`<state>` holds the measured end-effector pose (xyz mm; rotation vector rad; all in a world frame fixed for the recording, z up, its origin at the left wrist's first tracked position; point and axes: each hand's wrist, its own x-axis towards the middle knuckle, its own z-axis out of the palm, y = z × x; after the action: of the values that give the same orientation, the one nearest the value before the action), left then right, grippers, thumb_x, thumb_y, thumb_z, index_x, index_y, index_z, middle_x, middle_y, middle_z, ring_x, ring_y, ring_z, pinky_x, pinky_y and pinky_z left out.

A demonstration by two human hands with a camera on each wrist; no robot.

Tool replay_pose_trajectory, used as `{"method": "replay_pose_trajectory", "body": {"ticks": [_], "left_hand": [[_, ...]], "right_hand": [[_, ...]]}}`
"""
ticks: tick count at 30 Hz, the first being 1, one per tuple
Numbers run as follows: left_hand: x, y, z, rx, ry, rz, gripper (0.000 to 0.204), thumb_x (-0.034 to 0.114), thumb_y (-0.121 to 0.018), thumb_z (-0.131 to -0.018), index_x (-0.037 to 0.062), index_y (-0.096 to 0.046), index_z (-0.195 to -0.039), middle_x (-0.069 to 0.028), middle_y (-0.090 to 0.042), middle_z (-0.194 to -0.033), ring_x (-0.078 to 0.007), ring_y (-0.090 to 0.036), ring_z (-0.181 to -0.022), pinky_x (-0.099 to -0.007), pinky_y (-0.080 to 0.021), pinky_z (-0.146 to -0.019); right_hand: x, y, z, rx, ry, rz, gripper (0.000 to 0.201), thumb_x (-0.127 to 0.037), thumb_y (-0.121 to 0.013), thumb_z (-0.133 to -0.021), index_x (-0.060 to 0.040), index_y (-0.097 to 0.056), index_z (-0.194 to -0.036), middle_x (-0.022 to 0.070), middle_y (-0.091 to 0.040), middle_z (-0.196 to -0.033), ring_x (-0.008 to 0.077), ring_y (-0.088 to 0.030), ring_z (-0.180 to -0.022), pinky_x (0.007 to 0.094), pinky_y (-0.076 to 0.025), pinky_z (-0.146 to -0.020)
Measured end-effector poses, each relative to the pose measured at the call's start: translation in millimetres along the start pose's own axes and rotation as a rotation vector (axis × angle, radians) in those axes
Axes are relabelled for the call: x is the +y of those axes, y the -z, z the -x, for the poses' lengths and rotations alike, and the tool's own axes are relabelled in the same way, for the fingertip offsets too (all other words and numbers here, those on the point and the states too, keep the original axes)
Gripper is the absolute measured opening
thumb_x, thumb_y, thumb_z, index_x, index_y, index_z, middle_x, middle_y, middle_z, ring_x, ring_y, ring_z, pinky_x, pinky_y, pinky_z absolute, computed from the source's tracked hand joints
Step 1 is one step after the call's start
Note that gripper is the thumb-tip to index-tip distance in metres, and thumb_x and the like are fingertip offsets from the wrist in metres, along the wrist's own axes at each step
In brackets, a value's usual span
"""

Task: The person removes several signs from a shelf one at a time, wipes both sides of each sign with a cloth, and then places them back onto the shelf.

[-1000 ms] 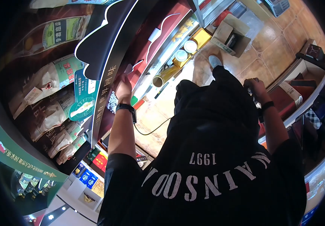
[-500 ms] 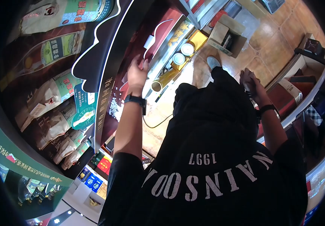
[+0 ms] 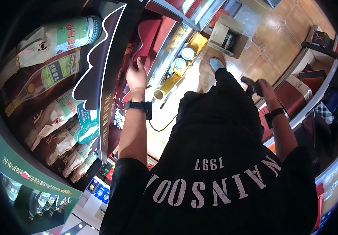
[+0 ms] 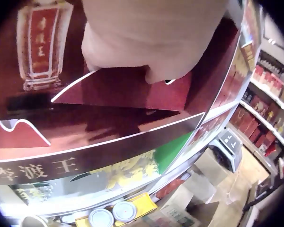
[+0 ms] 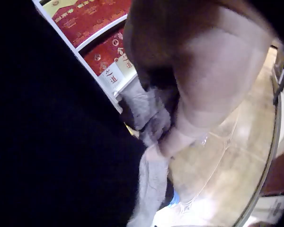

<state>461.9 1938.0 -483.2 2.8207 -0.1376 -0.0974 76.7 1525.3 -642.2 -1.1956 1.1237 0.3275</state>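
My left hand (image 3: 137, 76) is at the dark red shelf display on the left. Seen from the left wrist, the hand (image 4: 154, 35) covers the top edge of a white-edged, dark red panel (image 4: 132, 92) and grips it there; part of the fingers is hidden. Out to the right of my body, the right hand (image 3: 265, 89) holds a crumpled grey cloth (image 3: 251, 86). In the right wrist view the cloth (image 5: 154, 182) hangs down from the fingers of that hand (image 5: 213, 80).
Bagged bottles (image 3: 75, 35) fill the shelves at far left. On the floor stand two round tins (image 3: 180, 64), a gold tube (image 3: 159, 93) and an open cardboard box (image 3: 227, 37). Shelves with red boxes (image 3: 292, 96) line the right. A black cable (image 3: 162, 128) lies near my legs.
My left hand moved up and right along the red display, then slightly back left. The right hand lifted out from beside my leg, and the cloth now shows.
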Motion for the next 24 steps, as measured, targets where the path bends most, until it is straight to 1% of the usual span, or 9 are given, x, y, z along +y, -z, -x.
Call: {"method": "replay_pose_trajectory", "body": {"ticks": [5, 6, 8, 9, 10, 12, 17, 21, 24], "left_hand": [[16.9, 20.2, 33.7, 0.193, -0.033, 0.392, 0.042, 0.033, -0.07, -0.103, -0.0071, -0.064, -0.113, -0.007, -0.061, -0.074, -0.014, -0.047, -0.06, -0.0283, -0.045, -0.061], [30.9, 38.0, 46.3, 0.057, 0.018, 0.363, 0.027, 0.024, -0.06, -0.11, 0.0006, -0.058, -0.124, -0.0089, -0.07, -0.097, -0.0175, -0.07, -0.077, -0.0317, -0.056, -0.067], [64.6, 63.4, 73.6, -0.194, 0.271, 1.051, 0.021, 0.021, -0.056, -0.111, 0.0058, -0.053, -0.125, -0.0112, -0.071, -0.101, -0.023, -0.074, -0.08, -0.0324, -0.059, -0.062], [67.3, 67.5, 86.0, -0.242, 0.329, 1.159, 0.019, 0.02, -0.054, -0.111, 0.0076, -0.051, -0.125, -0.0122, -0.071, -0.104, -0.0261, -0.075, -0.08, -0.0339, -0.061, -0.06], [69.7, 71.3, 98.3, -0.288, 0.385, 1.269, 0.017, 0.019, -0.053, -0.112, 0.0095, -0.049, -0.125, -0.0133, -0.07, -0.107, -0.0292, -0.076, -0.08, -0.0354, -0.062, -0.058], [83.5, 83.8, 119.0, -0.257, 0.607, 1.468, 0.027, 0.011, -0.055, -0.108, 0.0075, -0.05, -0.134, -0.0156, -0.07, -0.107, -0.0263, -0.076, -0.08, -0.0348, -0.064, -0.066], [82.8, 111.3, 165.3, -0.293, 0.642, 1.665, 0.035, 0.018, -0.053, -0.104, -0.0019, -0.053, -0.133, -0.0202, -0.071, -0.107, -0.0304, -0.074, -0.08, -0.0383, -0.064, -0.068], [86.5, 130.8, 186.2, -0.179, 0.612, 1.946, 0.05, 0.029, -0.047, -0.109, -0.0028, -0.045, -0.148, -0.0223, -0.07, -0.113, -0.0288, -0.072, -0.077, -0.0375, -0.059, -0.062], [78.1, 138.0, 204.3, -0.07, 0.343, 2.154, 0.058, 0.048, -0.035, -0.115, 0.0136, -0.037, -0.161, -0.0177, -0.056, -0.145, -0.0287, -0.068, -0.112, -0.0422, -0.061, -0.08]], "right_hand": [[-152.4, -33.4, 36.9, -0.242, -0.038, -0.426, 0.045, -0.054, -0.045, -0.108, -0.0144, -0.06, -0.093, -0.0002, -0.061, -0.081, 0.0117, -0.06, -0.07, 0.0261, -0.041, -0.051], [-160.3, -36.6, 27.4, -0.459, -0.017, -0.446, 0.043, -0.053, -0.046, -0.107, -0.0149, -0.058, -0.093, 0.0002, -0.06, -0.08, 0.0116, -0.061, -0.07, 0.0267, -0.04, -0.049], [-180.7, -46.5, 0.7, -0.902, 0.016, -0.465, 0.037, -0.051, -0.048, -0.107, -0.0161, -0.054, -0.094, 0.0011, -0.058, -0.078, 0.0115, -0.062, -0.072, 0.0279, -0.038, -0.046], [-188.9, -62.7, 1.1, -0.871, 0.02, -0.5, 0.03, -0.045, -0.049, -0.107, -0.0153, -0.057, -0.108, 0.0027, -0.062, -0.087, 0.0125, -0.066, -0.077, 0.0264, -0.044, -0.051], [-216.1, -111.9, 38.2, -0.341, 0.152, -0.325, 0.032, -0.039, -0.05, -0.107, -0.0133, -0.058, -0.124, 0.0034, -0.065, -0.099, 0.0132, -0.068, -0.086, 0.0277, -0.053, -0.063], [-242.9, -152.3, 71.8, -0.495, 0.367, -0.13, 0.037, -0.028, -0.05, -0.109, -0.0073, -0.055, -0.139, 0.0027, -0.065, -0.111, 0.0121, -0.065, -0.102, 0.0308, -0.053, -0.091], [-288.5, -230.4, 181.7, -0.573, 1.321, 0.456, 0.036, -0.018, -0.066, -0.101, -0.0039, -0.059, -0.134, 0.0181, -0.063, -0.118, 0.0305, -0.067, -0.105, 0.0388, -0.054, -0.094], [-274.6, -272.2, 191.5, -0.74, 1.569, 0.667, 0.042, -0.018, -0.068, -0.097, -0.0084, -0.06, -0.137, 0.0176, -0.066, -0.115, 0.0362, -0.066, -0.098, 0.0417, -0.054, -0.093], [-266.9, -281.1, 214.3, -0.873, 1.509, 0.959, 0.046, -0.022, -0.065, -0.098, -0.0104, -0.059, -0.142, 0.0163, -0.069, -0.109, 0.0353, -0.067, -0.096, 0.0442, -0.053, -0.093]]}}
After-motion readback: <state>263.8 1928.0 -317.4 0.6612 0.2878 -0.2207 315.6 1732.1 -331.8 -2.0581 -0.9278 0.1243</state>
